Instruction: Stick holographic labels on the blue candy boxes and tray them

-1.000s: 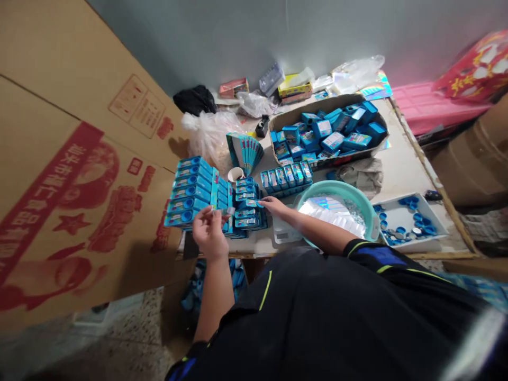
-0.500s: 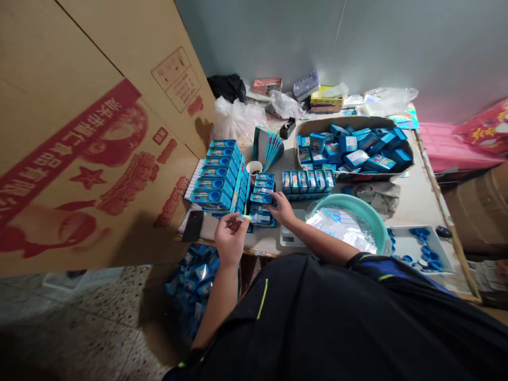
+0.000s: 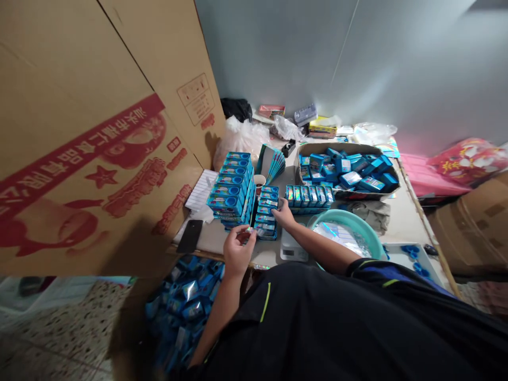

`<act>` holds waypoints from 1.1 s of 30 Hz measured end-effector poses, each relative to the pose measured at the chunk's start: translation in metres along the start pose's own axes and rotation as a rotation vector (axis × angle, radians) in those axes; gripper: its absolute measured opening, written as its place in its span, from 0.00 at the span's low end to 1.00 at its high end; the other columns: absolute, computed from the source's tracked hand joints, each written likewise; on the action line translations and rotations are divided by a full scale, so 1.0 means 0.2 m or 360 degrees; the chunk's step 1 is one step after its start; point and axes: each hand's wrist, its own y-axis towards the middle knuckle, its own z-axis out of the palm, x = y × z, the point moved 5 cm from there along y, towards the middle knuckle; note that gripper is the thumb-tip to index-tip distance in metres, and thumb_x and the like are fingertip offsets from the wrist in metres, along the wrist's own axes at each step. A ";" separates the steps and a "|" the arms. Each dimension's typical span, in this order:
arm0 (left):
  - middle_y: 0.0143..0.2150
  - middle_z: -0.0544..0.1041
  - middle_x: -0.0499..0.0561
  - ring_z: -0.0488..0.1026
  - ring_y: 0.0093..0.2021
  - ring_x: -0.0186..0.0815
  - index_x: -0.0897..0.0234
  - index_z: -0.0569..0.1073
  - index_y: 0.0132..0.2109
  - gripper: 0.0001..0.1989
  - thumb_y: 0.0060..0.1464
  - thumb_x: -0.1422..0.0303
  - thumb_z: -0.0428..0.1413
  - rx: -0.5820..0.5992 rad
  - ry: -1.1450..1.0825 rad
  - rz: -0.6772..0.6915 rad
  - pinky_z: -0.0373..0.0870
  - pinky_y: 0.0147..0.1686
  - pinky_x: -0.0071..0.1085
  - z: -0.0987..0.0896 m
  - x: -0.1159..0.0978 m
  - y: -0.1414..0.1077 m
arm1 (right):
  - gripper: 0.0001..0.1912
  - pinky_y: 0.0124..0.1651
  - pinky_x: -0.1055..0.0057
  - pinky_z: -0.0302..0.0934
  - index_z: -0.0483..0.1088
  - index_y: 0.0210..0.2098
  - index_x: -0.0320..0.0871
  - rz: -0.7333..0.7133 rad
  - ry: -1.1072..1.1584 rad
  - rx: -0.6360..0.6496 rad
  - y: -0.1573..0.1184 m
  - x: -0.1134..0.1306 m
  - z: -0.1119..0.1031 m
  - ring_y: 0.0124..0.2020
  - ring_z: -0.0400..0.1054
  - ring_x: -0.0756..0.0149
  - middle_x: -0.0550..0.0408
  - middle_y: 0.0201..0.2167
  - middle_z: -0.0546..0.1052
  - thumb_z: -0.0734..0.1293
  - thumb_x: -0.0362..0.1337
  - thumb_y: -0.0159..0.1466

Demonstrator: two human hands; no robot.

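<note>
So, left fingers [image 3: 239,231] pinch a glossy strip [image 3: 250,229]; right fingers [image 3: 282,204] touch boxes [image 3: 264,217], grip unclear.

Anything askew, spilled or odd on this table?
No spill or damage stands out. The blue boxes in the open carton lie jumbled at odd angles, unlike the neat row at the right hand.

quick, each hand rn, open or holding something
Left hand: closed, pinching a small shiny piece.
Right hand: at the small blue boxes; whether it grips one cannot be told.
</note>
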 end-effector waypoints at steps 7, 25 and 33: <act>0.33 0.80 0.51 0.79 0.33 0.35 0.62 0.76 0.42 0.14 0.51 0.61 0.65 0.0236 -0.0027 0.0056 0.77 0.37 0.30 0.18 0.10 -0.01 | 0.32 0.56 0.57 0.67 0.62 0.65 0.41 -0.0269 -0.0177 -0.0025 -0.01 0.09 -0.11 0.50 0.72 0.56 0.44 0.50 0.75 0.67 0.42 0.64; 0.36 0.79 0.52 0.79 0.35 0.35 0.62 0.77 0.42 0.08 0.57 0.64 0.61 0.0509 0.0000 0.0214 0.78 0.39 0.32 0.31 0.17 0.07 | 0.21 0.71 0.43 0.44 0.72 0.61 0.52 -0.0758 -0.0988 0.0030 0.00 0.39 -0.11 0.74 0.44 0.47 0.47 0.74 0.55 0.61 0.43 0.72; 0.38 0.80 0.53 0.80 0.36 0.39 0.61 0.77 0.41 0.10 0.53 0.62 0.64 0.0510 -0.0093 0.0155 0.79 0.40 0.35 0.40 0.20 0.23 | 0.24 0.51 0.63 0.66 0.76 0.55 0.44 -0.0526 -0.0026 -0.0049 -0.18 0.39 -0.38 0.43 0.75 0.59 0.50 0.38 0.81 0.56 0.49 0.73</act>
